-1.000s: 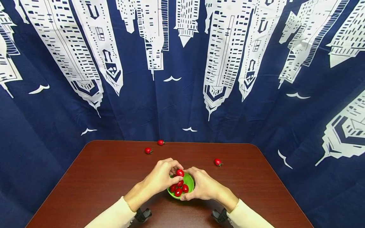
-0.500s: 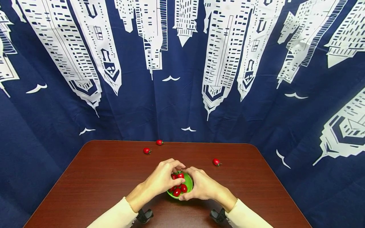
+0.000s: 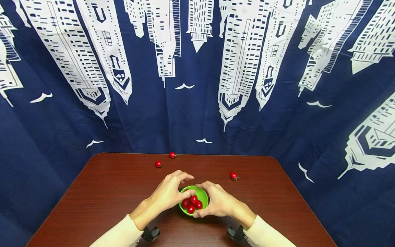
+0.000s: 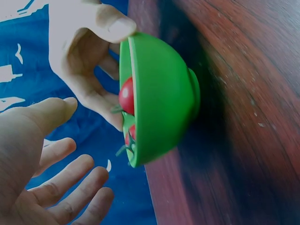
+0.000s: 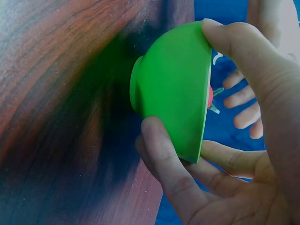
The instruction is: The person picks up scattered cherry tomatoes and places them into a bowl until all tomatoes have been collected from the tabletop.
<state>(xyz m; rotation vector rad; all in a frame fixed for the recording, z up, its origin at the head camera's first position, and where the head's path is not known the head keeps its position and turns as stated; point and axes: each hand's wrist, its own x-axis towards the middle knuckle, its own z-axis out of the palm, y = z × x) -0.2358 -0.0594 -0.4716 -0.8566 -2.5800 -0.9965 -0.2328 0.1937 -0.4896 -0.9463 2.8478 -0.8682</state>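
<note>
Steady green bowl (image 3: 202, 192) of cherry tomatoes (image 3: 193, 200) at table (image 3: 108, 192) front-centre w/ right hand (image 3: 217, 202) clasping rim & wall, keep left hand (image 3: 168, 192) relaxed, empty, fingers (image 4: 70, 180) loose beside rim, w/o tipping.

Right hand (image 5: 234, 154) grips green bowl (image 5: 173, 89) (thumb on wall) on wooden table (image 5: 51, 93).

Cream long sleeves (image 3: 120, 233), a black camera mount (image 3: 148, 235) under each wrist.
</note>
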